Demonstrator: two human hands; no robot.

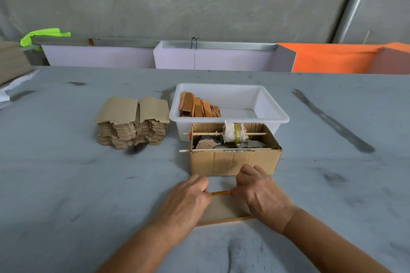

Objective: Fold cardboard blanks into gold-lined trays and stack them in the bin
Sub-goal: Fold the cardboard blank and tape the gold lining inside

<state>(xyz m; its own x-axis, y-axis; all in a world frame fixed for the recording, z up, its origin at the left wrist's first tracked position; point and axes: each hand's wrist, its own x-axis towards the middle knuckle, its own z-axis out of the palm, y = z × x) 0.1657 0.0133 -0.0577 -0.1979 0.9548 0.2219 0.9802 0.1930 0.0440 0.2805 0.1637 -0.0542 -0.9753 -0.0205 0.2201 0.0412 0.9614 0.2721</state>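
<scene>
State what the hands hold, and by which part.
Both the left hand and right hand pinch one cardboard blank at its far edge.

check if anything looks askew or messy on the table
The folded trays in the white bin lean like toppled dominoes instead of stacking flat. The blank stack beside it is splayed and uneven.

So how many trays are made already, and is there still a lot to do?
Done: a short row of gold-lined trays leans in the left part of the white bin; I can't count them exactly. In hand: the left hand and right hand are folding one blank on the table. Left: a tall stack of flat blanks, so plenty remains.
</scene>
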